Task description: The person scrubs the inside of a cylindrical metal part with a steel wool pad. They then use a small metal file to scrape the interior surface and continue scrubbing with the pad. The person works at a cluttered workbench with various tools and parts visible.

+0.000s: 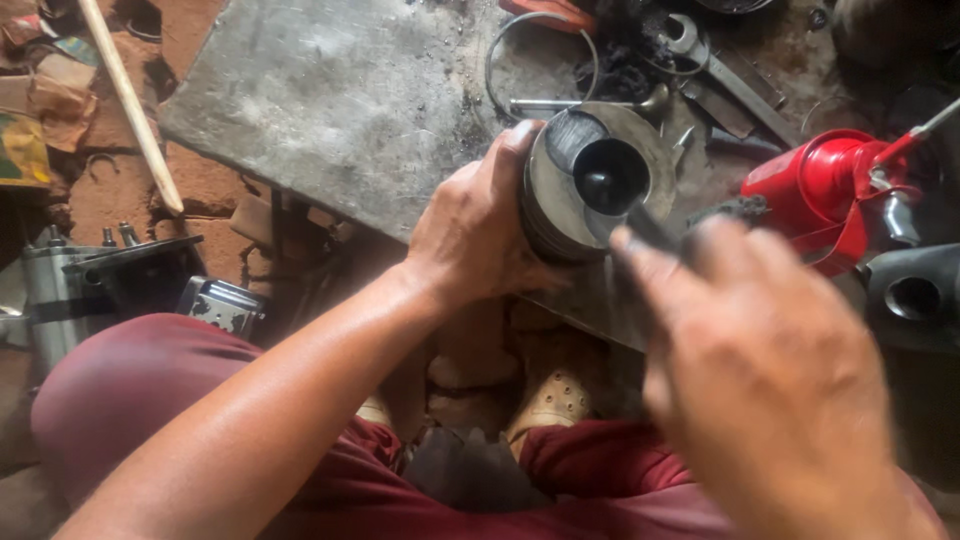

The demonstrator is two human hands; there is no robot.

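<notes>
- Piston (590, 185), a round grey metal part with a dark hollow in its middle, sits in my left hand (470, 235); the fingers are wrapped around its grooved side and the thumb lies over its upper edge.
- My left hand holds it on its side at the near edge of a flat metal plate (330, 100), with the hollow turned toward me.
- My right hand (770, 370) is just beside the piston, on its right and nearer to me. It is blurred, with the fingers closed together on a thin dark tool (650, 225).
- I see the tip of this tool touching the rim of the piston, but I cannot tell what kind of tool it is.
- Beyond the hands, on the plate, I see a thin wire ring (540, 60) and a metal valve (590, 102) lying on its side, well apart from my fingers.
- To the right of my right hand stands a red oil can (825, 190), and further beyond it a spanner (715, 70) lies among dark, greasy parts.
- Far to the left of my left hand a pale wooden stick (130, 100) lies on reddish soil.
- Under my arms I see my knees in dark red cloth (150, 370) and a sandal (550, 400) between them.
</notes>
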